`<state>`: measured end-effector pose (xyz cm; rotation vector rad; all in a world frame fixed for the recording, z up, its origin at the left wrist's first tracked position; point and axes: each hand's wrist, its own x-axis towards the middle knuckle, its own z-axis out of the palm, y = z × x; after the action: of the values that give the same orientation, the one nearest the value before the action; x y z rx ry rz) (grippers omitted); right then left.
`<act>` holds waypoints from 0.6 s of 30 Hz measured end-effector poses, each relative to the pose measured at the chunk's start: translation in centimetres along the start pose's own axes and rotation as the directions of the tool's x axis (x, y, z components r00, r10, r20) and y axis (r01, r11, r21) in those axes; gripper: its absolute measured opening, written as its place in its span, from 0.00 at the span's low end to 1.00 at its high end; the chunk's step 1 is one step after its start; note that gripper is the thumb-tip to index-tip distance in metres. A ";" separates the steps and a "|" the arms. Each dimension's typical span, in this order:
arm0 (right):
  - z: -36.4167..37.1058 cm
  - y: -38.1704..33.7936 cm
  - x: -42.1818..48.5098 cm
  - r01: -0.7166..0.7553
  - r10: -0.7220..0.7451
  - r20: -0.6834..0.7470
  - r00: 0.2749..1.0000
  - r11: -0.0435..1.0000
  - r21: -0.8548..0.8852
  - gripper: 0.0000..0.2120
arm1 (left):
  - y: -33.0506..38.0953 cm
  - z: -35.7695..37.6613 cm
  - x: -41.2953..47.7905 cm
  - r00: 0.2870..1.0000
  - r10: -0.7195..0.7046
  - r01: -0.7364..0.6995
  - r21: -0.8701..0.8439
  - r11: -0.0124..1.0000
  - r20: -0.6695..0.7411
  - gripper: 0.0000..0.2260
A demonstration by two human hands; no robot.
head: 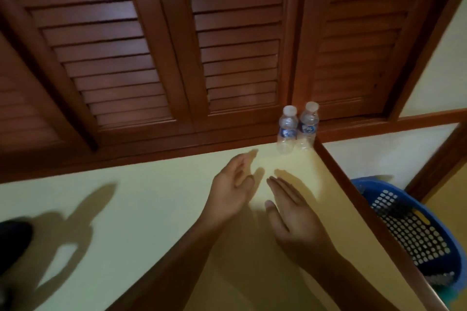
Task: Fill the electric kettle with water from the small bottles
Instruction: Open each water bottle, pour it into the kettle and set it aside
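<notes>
Two small clear water bottles with blue labels and white caps stand side by side at the far right corner of the pale yellow counter [141, 209]: the left bottle [287, 132] and the right bottle [308, 127]. My left hand [233, 188] hovers above the counter a little short of them, fingers relaxed, holding nothing. My right hand [290, 212] is beside it, fingers straight and together, also holding nothing. A dark object [12, 242] at the left edge casts a handle-shaped shadow; I cannot tell whether it is the kettle.
Brown louvered wooden shutters [227, 53] rise right behind the counter. A wooden trim [358, 199] runs along the counter's right edge. Beyond it, lower down, sits a blue perforated plastic basket [414, 230].
</notes>
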<state>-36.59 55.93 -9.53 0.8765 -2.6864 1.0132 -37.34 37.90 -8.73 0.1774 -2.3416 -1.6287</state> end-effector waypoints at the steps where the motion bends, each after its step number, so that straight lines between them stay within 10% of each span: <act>1: 0.4 -1.5 0.2 0.047 -0.048 0.021 0.999 0.998 0.030 0.25 | -0.3 -1.4 -2.0 1.000 -0.004 0.004 0.011 1.000 -0.031 0.24; 18: 10.9 -28.5 -6.3 0.366 -0.584 0.202 0.786 0.704 0.608 0.21 | 0.4 -22.9 -31.6 0.716 -0.050 0.092 0.023 0.995 -0.697 0.23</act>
<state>-14.45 34.70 -3.88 1.9610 -2.1819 1.6137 -0.39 25.69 -6.04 0.7640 -1.7899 -1.2122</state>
